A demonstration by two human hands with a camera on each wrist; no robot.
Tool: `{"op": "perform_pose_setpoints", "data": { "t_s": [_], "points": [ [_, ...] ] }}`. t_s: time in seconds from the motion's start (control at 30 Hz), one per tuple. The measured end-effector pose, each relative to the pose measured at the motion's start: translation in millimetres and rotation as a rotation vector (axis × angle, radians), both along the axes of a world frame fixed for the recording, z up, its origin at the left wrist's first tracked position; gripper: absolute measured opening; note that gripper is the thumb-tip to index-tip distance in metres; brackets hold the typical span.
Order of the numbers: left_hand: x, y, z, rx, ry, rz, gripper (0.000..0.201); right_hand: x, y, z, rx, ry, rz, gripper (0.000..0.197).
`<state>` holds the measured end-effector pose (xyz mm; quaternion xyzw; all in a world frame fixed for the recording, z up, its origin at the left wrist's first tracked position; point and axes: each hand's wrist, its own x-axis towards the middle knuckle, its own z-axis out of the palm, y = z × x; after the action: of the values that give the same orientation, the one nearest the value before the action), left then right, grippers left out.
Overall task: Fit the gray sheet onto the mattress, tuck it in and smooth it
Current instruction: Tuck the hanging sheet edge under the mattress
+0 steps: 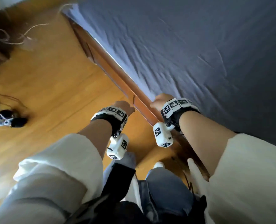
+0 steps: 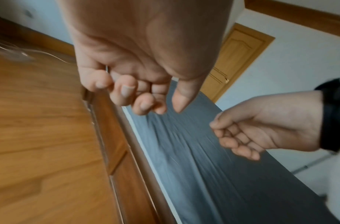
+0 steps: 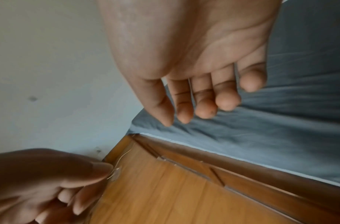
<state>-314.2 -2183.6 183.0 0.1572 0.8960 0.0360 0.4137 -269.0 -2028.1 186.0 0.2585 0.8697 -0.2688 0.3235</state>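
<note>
The gray sheet (image 1: pixel 198 54) covers the mattress and is wrinkled near the side edge. A thin white strip of mattress (image 3: pixel 203 149) shows under the sheet's hem along the wooden bed frame (image 1: pixel 117 70). My left hand (image 1: pixel 124 105) hangs over the floor just left of the frame, its fingers (image 2: pixel 127 92) loosely curled and holding nothing. My right hand (image 1: pixel 158 101) hovers over the frame rail at the sheet's edge. Its fingers (image 3: pixel 184 109) are relaxed, nearly straight and empty, clear of the sheet (image 3: pixel 261 136).
A wooden floor (image 1: pixel 53 78) lies left of the bed. A thin cable (image 1: pixel 28 33) lies on it at the far left, and dark objects (image 1: pixel 12 120) nearer. My legs and feet stand close to the frame. A wooden door (image 2: pixel 240 60) is in the white wall beyond the bed.
</note>
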Motion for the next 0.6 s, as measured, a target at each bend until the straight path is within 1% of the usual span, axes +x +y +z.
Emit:
{"op": "perform_pose_setpoints", "data": {
  "t_s": [0.07,0.13,0.2,0.3,0.33,0.37,0.4,0.43,0.47,0.5,0.6],
  "points": [
    [-33.0,-38.9,3.0,-0.045,0.025,0.044,0.037,-35.8,-37.9,1.1,-0.018,0.027,0.081,0.024],
    [-58.3,-72.7,5.9,-0.059,0.037,0.108,0.038,-66.2,-71.4,6.1,-0.038,0.049,0.148,0.018],
    [-76.5,-98.9,9.8,-0.046,0.026,0.195,0.037,-92.4,-99.4,12.8,-0.05,0.067,0.219,0.015],
    [-104.3,-131.6,13.2,0.036,0.077,0.377,0.038,-130.5,-130.6,20.1,-0.045,0.089,0.288,0.018],
    [-112.8,-140.7,16.7,0.034,0.095,0.403,0.038,-143.4,-138.9,21.7,-0.034,0.089,0.309,0.019],
    [-122.7,-149.2,16.9,0.019,0.094,0.407,0.038,-156.3,-145.9,21.7,-0.028,0.086,0.319,0.019],
    [-133.8,-157.1,16.2,-0.003,0.063,0.456,0.038,-169.8,-153.0,21.7,-0.03,0.078,0.325,0.017],
    [-144.1,-164.6,14.7,0.027,0.039,0.543,0.042,-184.0,-160.0,20.7,-0.038,0.067,0.331,0.017],
    [-154.2,-172.3,14.9,0.038,0.032,0.577,0.046,-198.7,-167.1,19.5,-0.045,0.061,0.339,0.018],
    [-168.4,-180.3,12.6,0.023,0.016,0.577,0.047,-213.7,-173.2,16.9,-0.047,0.057,0.344,0.022],
    [-219.9,-204.9,9.4,0.089,0.033,0.699,0.038,-268.1,-194.0,7.7,-0.059,0.043,0.347,0.031]
  ]
}}
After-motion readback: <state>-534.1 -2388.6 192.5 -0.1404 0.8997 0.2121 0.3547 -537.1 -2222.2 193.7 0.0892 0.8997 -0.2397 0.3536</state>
